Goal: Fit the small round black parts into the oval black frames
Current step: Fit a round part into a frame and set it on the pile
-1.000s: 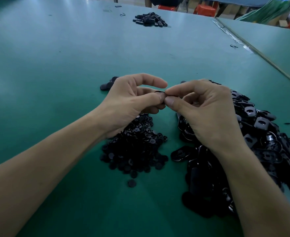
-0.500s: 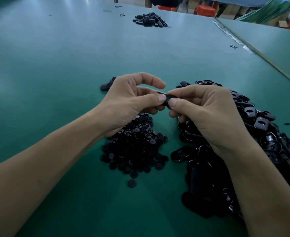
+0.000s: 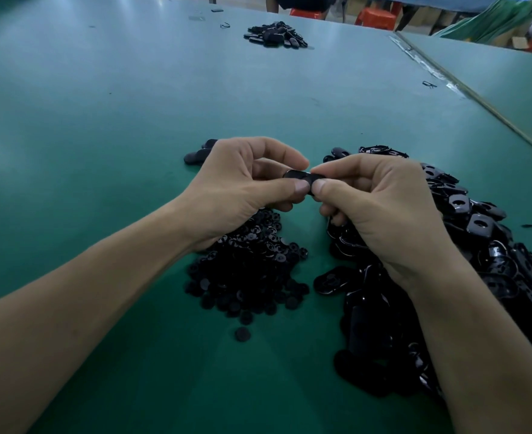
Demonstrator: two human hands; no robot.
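Observation:
Both hands meet above the green table (image 3: 101, 151) and pinch one oval black frame (image 3: 302, 176) between thumbs and forefingers. My left hand (image 3: 242, 186) holds its left end, my right hand (image 3: 380, 208) its right end. Whether a round part sits in the frame is hidden by my fingers. Below my left hand lies a heap of small round black parts (image 3: 249, 270). A larger heap of oval black frames (image 3: 477, 245) spreads under and to the right of my right hand.
A few finished-looking oval pieces (image 3: 195, 156) lie just beyond my left hand. Another dark pile (image 3: 274, 34) sits far across the table. One loose round part (image 3: 242, 334) lies near the front. A seam (image 3: 477, 98) joins a second table at right.
The hands were pressed tightly together, hiding the piece. Now they have eased slightly apart and the oval frame shows between the thumbs. My right hand sits a little lower.

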